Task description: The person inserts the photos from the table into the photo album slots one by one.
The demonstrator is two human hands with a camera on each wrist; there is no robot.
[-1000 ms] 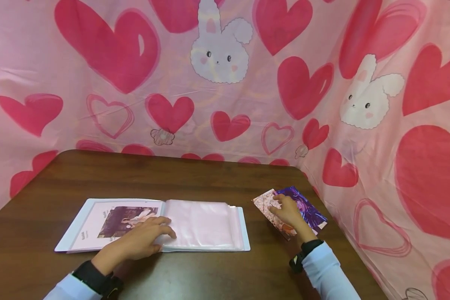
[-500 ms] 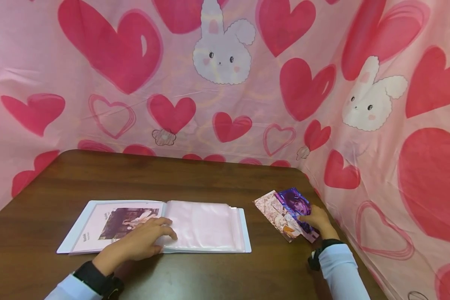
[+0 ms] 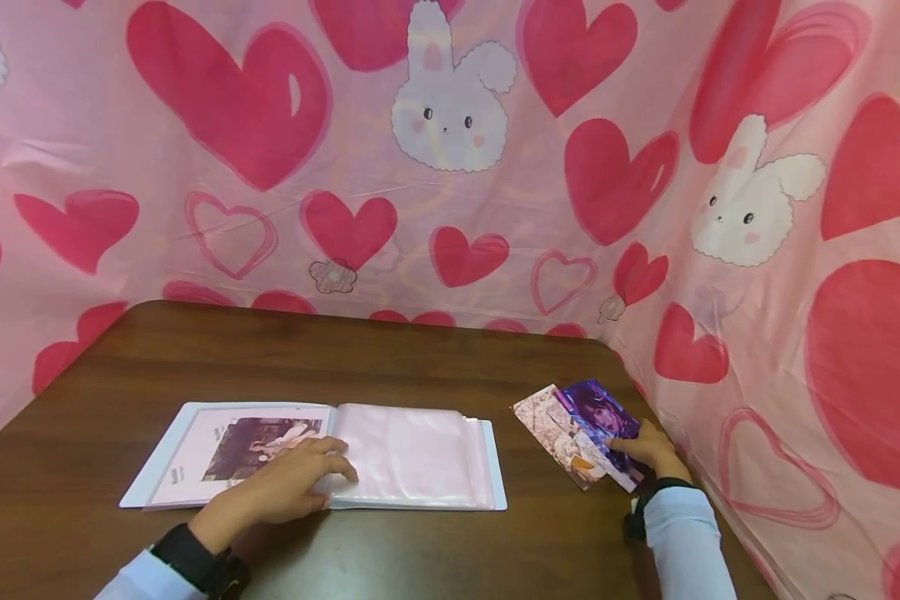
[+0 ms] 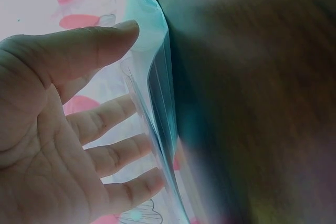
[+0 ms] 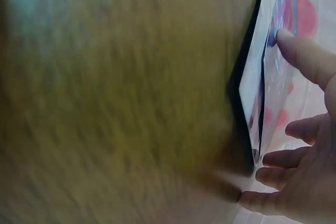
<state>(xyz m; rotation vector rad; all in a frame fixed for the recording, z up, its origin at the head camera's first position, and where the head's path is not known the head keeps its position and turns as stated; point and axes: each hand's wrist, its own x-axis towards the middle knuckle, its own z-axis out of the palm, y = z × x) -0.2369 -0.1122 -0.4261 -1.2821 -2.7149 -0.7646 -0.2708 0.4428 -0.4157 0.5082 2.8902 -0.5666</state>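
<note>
A photo album with clear sleeves lies spread on the table; its left page shows a dark picture. My left hand rests across the middle of the album, fingers spread. In the left wrist view, the thumb lies over the pages' lower edge. To the right, a pink blossom-patterned picture card lies partly overlapped by a purple picture card. My right hand is at the purple card's right edge. The right wrist view has its thumb touching the card's top and its fingers beside the edge.
The brown wooden table runs back to a pink curtain printed with hearts and rabbits. That curtain also hangs close along the table's right side, near the right hand.
My right hand has moved right, from over both cards to the purple card's right edge, uncovering the blossom card. My left hand stays on the album.
</note>
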